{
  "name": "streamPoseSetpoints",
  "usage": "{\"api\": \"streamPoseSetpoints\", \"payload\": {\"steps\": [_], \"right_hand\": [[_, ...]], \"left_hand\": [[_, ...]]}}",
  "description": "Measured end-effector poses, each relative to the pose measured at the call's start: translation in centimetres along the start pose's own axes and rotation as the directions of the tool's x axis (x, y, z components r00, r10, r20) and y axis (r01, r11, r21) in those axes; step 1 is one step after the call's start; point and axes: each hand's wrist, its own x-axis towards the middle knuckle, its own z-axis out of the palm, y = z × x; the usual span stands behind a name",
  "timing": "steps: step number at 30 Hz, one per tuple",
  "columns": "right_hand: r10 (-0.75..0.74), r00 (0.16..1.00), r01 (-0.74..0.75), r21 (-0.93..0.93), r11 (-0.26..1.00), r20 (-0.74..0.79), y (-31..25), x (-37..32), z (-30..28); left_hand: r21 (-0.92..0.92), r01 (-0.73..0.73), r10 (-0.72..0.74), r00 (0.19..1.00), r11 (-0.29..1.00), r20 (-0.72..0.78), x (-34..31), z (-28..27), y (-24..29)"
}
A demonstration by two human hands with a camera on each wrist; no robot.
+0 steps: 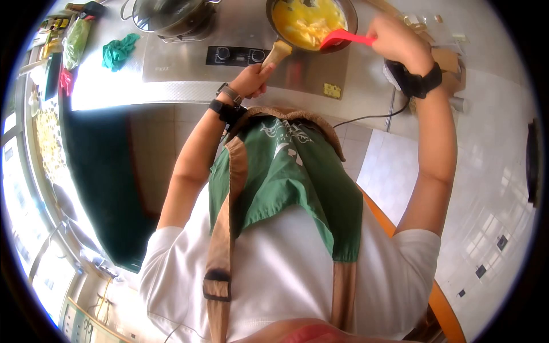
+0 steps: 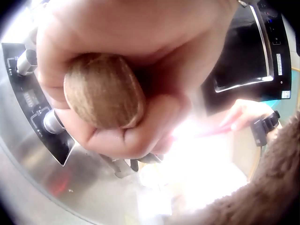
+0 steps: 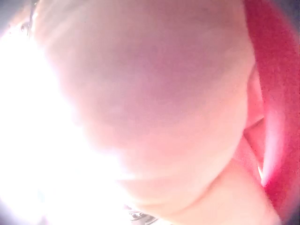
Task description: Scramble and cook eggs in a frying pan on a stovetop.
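Observation:
My left hand (image 1: 251,82) grips the wooden handle (image 1: 278,54) of a dark frying pan (image 1: 353,26); the left wrist view shows the handle's rounded end (image 2: 104,91) with fingers curled round it. Yellow, partly set egg (image 1: 311,20) covers the pan's bottom, with folded lumps near the front. My right hand (image 1: 400,41) holds a red spatula (image 1: 357,38) by its handle, and the blade lies in the egg at the pan's right side. In the overexposed right wrist view, the red handle (image 3: 276,108) runs beside the palm.
A lidded pot (image 1: 171,17) stands left of the pan on the steel stove (image 1: 171,77). Two knobs (image 1: 222,54) sit on its front panel. A teal cloth (image 1: 119,51) and a green bag (image 1: 76,43) lie farther left. Right of the pan is a cardboard box (image 1: 449,68).

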Motion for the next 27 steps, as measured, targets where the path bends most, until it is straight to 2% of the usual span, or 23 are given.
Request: {"api": "streamPoseSetpoints", "payload": {"steps": [1, 2, 3, 5, 6, 7, 9, 13, 18, 27], "right_hand": [[0.027, 0.999, -0.028, 0.053, 0.998, 0.025, -0.1, -0.1, 0.1], [0.036, 0.999, -0.031, 0.14, 0.99, -0.039, -0.4, -0.8, 0.3], [0.036, 0.999, -0.03, 0.141, 0.99, -0.037, -0.2, -1.4, 0.9], [0.015, 0.973, 0.031, 0.195, 0.98, -0.23, 0.6, -2.5, 3.0], [0.111, 0.984, -0.079, 0.212, 0.974, -0.142, 0.0, -3.1, 3.2], [0.122, 0.979, -0.081, 0.235, 0.969, -0.165, -0.3, -3.7, 3.7], [0.08, 0.964, -0.019, 0.238, 0.971, -0.252, -0.3, -3.9, 5.3], [0.107, 0.957, -0.026, 0.287, 0.958, -0.269, -1.3, -3.4, 6.6], [0.101, 0.919, 0.012, 0.283, 0.959, -0.382, -1.2, -1.3, 8.7], [0.196, 0.825, 0.023, 0.378, 0.926, -0.53, -0.4, 1.0, 10.8]], "left_hand": [[-0.01, 0.003, -0.003, 1.0, 1.0, 0.008, -0.1, 0.0, 0.2], [-0.012, 0.009, -0.009, 1.0, 1.0, 0.007, -0.1, -0.1, 0.2], [-0.008, 0.008, -0.007, 1.0, 1.0, 0.019, 0.0, -0.1, 0.3], [-0.005, 0.008, -0.008, 0.999, 1.0, 0.031, 0.0, -0.1, 0.6], [0.004, 0.009, -0.009, 1.0, 1.0, 0.03, -0.2, -0.1, 0.9], [0.012, 0.01, -0.01, 1.0, 1.0, 0.028, -0.4, -0.1, 1.2], [0.017, 0.017, -0.017, 0.999, 1.0, 0.027, -0.4, -0.1, 1.4], [0.04, 0.027, -0.027, 0.999, 0.999, 0.02, -0.4, -0.1, 1.5], [0.047, 0.03, -0.031, 0.999, 0.998, 0.018, -0.3, -0.2, 1.4], [0.081, 0.056, -0.057, 0.998, 0.995, -0.001, -0.8, -0.1, 2.1]]}}
